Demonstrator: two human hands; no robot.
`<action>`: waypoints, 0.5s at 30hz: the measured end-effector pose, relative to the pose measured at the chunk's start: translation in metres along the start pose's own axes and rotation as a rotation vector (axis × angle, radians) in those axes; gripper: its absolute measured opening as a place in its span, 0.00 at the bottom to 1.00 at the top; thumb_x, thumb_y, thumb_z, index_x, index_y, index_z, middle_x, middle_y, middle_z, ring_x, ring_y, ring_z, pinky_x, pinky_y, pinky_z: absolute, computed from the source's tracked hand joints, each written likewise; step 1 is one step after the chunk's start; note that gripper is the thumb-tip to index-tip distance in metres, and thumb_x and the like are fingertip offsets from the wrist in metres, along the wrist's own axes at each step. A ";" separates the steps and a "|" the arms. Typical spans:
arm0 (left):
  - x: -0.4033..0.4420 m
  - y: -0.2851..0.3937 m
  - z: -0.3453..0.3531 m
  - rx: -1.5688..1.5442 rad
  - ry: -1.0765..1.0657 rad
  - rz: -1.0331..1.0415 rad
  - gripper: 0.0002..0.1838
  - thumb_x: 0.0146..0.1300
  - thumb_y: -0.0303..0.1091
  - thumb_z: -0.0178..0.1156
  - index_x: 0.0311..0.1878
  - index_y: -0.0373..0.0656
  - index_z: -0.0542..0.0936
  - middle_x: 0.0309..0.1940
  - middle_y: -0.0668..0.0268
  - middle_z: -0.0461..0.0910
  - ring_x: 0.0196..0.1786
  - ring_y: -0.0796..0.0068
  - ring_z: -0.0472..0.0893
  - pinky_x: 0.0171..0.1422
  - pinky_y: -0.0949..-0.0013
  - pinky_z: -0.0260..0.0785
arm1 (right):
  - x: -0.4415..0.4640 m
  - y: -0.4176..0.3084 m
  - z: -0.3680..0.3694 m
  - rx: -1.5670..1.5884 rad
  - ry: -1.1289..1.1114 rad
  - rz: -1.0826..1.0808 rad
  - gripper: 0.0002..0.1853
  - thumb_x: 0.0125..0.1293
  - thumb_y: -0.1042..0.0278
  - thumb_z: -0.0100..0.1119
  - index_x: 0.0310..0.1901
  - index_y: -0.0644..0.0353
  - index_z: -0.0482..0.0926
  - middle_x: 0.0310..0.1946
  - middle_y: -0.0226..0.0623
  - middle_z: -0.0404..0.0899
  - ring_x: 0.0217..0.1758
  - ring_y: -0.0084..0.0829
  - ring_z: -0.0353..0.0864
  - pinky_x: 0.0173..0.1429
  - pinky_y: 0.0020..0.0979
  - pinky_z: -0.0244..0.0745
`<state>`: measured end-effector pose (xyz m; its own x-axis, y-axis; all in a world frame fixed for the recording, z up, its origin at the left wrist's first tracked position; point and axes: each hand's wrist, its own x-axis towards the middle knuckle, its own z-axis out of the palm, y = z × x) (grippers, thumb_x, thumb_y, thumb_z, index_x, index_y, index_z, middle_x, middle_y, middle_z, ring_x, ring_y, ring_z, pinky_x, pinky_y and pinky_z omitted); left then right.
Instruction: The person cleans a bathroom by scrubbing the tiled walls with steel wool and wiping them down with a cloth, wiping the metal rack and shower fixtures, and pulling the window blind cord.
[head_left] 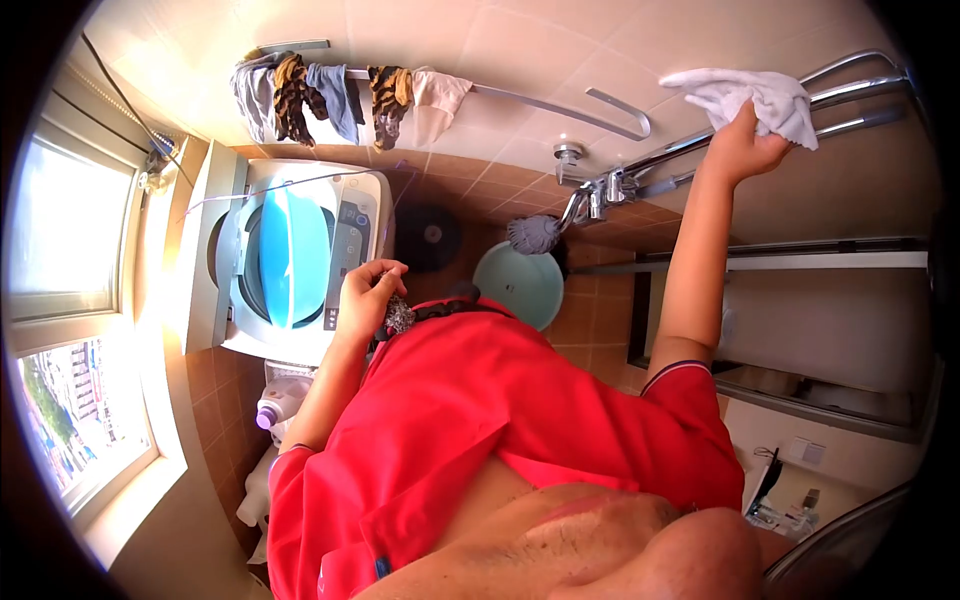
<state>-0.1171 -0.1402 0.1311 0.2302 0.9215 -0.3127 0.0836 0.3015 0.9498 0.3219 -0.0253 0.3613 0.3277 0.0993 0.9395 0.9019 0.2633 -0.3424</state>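
Observation:
Up at the right, my right hand is closed around a white cloth, which lies against the chrome shower pipes near the wall. My left hand is at waist height, its fingers curled around a silvery steel wool scrubber, partly hidden by the hand. Left of that hand is a top-loading washing machine with its lid raised and something blue showing in its opening. Chrome taps sit on the wall between my hands.
Small cloths hang on a wall rail. Below the taps are a grey bristly head and a light-green basin on the floor. Bottles stand beside the washing machine, near the window. A dark-framed ledge runs along the right.

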 end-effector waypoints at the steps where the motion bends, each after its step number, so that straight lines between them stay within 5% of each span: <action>1: 0.000 0.000 0.000 0.032 -0.003 0.006 0.13 0.69 0.33 0.56 0.46 0.33 0.84 0.24 0.69 0.82 0.28 0.84 0.75 0.35 0.76 0.64 | 0.010 0.007 0.004 -0.181 -0.001 -0.226 0.17 0.61 0.73 0.63 0.51 0.69 0.77 0.54 0.51 0.78 0.58 0.44 0.77 0.63 0.44 0.72; 2: -0.001 -0.004 -0.001 0.043 0.009 0.004 0.13 0.69 0.33 0.57 0.46 0.32 0.84 0.24 0.68 0.82 0.28 0.84 0.75 0.35 0.76 0.64 | 0.018 0.013 0.012 -0.362 -0.005 -0.451 0.17 0.59 0.70 0.64 0.48 0.69 0.79 0.53 0.53 0.79 0.58 0.48 0.76 0.62 0.45 0.72; 6: -0.002 -0.012 -0.012 0.049 0.060 -0.058 0.12 0.70 0.32 0.57 0.45 0.32 0.84 0.24 0.68 0.82 0.29 0.83 0.75 0.35 0.76 0.65 | 0.030 0.045 0.073 -0.334 0.002 -0.251 0.16 0.57 0.65 0.63 0.43 0.68 0.81 0.51 0.54 0.79 0.56 0.55 0.73 0.67 0.53 0.62; 8: -0.007 -0.012 -0.014 0.033 0.112 -0.076 0.12 0.70 0.32 0.58 0.45 0.32 0.84 0.24 0.68 0.82 0.29 0.83 0.75 0.35 0.77 0.65 | 0.028 0.026 0.100 0.024 0.232 -0.281 0.16 0.61 0.61 0.64 0.42 0.68 0.81 0.48 0.54 0.80 0.53 0.55 0.73 0.64 0.53 0.62; 10: -0.010 -0.026 -0.017 -0.009 0.142 -0.122 0.12 0.69 0.32 0.58 0.45 0.32 0.84 0.24 0.67 0.82 0.28 0.83 0.75 0.35 0.77 0.64 | 0.021 -0.003 0.123 0.161 0.198 -0.375 0.18 0.63 0.56 0.64 0.40 0.67 0.80 0.41 0.53 0.80 0.47 0.54 0.73 0.60 0.53 0.63; 13: -0.003 -0.046 -0.014 -0.030 0.127 -0.189 0.12 0.69 0.32 0.59 0.44 0.32 0.85 0.24 0.67 0.82 0.28 0.84 0.74 0.34 0.77 0.63 | -0.029 -0.053 0.147 0.152 -0.109 -0.519 0.20 0.60 0.49 0.65 0.24 0.60 0.77 0.28 0.42 0.77 0.36 0.49 0.73 0.49 0.55 0.64; 14: -0.002 -0.045 -0.011 -0.003 0.100 -0.188 0.12 0.69 0.33 0.59 0.44 0.32 0.85 0.24 0.67 0.82 0.28 0.84 0.74 0.34 0.77 0.63 | -0.040 -0.081 0.153 0.033 -0.237 -0.638 0.19 0.55 0.52 0.68 0.18 0.56 0.76 0.27 0.37 0.77 0.36 0.46 0.74 0.47 0.54 0.63; 15: 0.002 -0.042 -0.007 0.022 0.076 -0.178 0.12 0.69 0.33 0.59 0.44 0.32 0.85 0.24 0.68 0.82 0.28 0.85 0.74 0.34 0.77 0.63 | -0.058 -0.094 0.168 0.066 -0.309 -0.675 0.13 0.51 0.54 0.68 0.22 0.53 0.79 0.33 0.31 0.80 0.42 0.39 0.77 0.55 0.49 0.65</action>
<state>-0.1274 -0.1497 0.0903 0.1361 0.8702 -0.4736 0.1375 0.4568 0.8789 0.1707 0.1058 0.3389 -0.3947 0.1583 0.9051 0.8571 0.4184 0.3006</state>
